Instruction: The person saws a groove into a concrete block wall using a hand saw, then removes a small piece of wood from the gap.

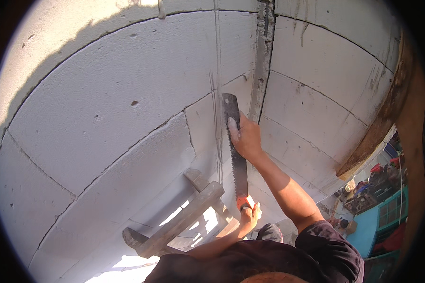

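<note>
A hand saw point(240, 174) with a dark, toothed blade is held upright against the white block wall point(141, 66). Its orange handle point(242, 201) points down toward me, and my left hand point(250, 219) is closed around it. Higher up, my right hand point(244, 136) grips the blade near its tip, with the thumb lying across the flat side. The teeth face left, beside thin vertical lines point(218, 52) scored down the blocks. Pale dust coats the right thumb.
A rough wooden frame point(182, 219) stands low at the left, near my left forearm. A grey mortar-filled joint point(263, 61) runs down the wall's corner. At right are a wooden board point(378, 137), a turquoise structure point(365, 226) and, far below, a person point(343, 223) among clutter.
</note>
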`<state>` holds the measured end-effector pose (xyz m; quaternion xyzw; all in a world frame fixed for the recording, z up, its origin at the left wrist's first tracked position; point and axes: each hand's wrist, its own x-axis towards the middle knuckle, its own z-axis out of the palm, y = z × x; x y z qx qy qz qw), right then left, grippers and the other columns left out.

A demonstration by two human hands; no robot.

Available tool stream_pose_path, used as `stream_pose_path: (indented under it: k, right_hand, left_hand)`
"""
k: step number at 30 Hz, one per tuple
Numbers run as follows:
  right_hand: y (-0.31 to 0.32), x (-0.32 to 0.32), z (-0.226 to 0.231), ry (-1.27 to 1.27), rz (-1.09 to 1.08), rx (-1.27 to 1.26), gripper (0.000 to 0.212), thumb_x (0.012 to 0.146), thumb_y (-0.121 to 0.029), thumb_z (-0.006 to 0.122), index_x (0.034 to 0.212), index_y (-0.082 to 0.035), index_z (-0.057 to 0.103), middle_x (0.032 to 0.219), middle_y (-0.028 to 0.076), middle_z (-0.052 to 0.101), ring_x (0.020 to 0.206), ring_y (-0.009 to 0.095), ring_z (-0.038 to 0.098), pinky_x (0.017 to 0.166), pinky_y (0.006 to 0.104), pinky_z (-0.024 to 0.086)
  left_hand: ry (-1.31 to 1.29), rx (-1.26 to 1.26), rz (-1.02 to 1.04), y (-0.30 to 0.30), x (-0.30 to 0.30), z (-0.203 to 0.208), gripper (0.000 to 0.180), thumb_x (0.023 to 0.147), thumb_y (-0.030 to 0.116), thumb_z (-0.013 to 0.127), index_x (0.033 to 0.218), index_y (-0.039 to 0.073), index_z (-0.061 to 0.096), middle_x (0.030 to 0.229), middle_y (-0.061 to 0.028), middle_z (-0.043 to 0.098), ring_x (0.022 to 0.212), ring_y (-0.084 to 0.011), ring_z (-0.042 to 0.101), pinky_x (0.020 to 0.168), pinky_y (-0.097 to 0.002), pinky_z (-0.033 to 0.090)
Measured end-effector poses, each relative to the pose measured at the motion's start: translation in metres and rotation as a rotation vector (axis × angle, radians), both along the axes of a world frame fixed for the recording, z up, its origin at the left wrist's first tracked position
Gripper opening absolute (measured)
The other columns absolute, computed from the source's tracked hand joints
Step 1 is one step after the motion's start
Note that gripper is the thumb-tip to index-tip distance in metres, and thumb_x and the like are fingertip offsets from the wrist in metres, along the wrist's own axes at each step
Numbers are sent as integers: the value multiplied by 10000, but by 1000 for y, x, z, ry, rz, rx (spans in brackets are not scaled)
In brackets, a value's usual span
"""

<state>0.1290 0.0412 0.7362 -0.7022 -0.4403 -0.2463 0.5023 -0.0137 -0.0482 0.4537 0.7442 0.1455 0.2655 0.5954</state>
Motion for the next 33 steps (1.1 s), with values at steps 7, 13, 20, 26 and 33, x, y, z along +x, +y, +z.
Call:
stream_pose_path:
  k: [7,13,20,26,33]
  right_hand:
    - [-14,-16,3,85,101,121,181,975,-167,613,972,13,633,676,239,611,635,446,618,599,492,469]
    - [-2,13,232,-171,103,356,243,956,-195,627,887,38,638,696,237,627,649,419,626,630,469,479]
    - [12,23,384,-352,-60,375,389,936,-325,627,984,59,668,929,265,706,944,422,687,847,500,528]
    - [35,26,420,-388,-132,333,477,940,-365,613,1194,36,665,1181,265,679,1141,405,658,984,458,532]
    - [49,20,439,-416,-177,338,451,932,-335,504,988,46,740,1054,329,690,1055,440,677,994,511,495]
  left_hand:
    - [-3,-8,-29,-3,-12,2,399,1056,218,583,731,0,659,672,-92,671,602,-209,643,608,-370,490]
    - [-273,14,16,32,49,201,444,1059,240,565,687,6,626,619,-50,597,614,-155,601,613,-335,469]
    - [-461,179,58,70,68,327,472,1050,248,571,642,18,630,627,-88,617,633,-234,609,646,-372,447]
    - [-514,250,109,74,61,352,531,1073,268,525,627,2,636,570,-48,575,568,-143,569,586,-313,448]
    - [-473,237,107,82,57,370,569,1051,296,571,561,21,656,571,-104,631,612,-233,605,646,-399,441]
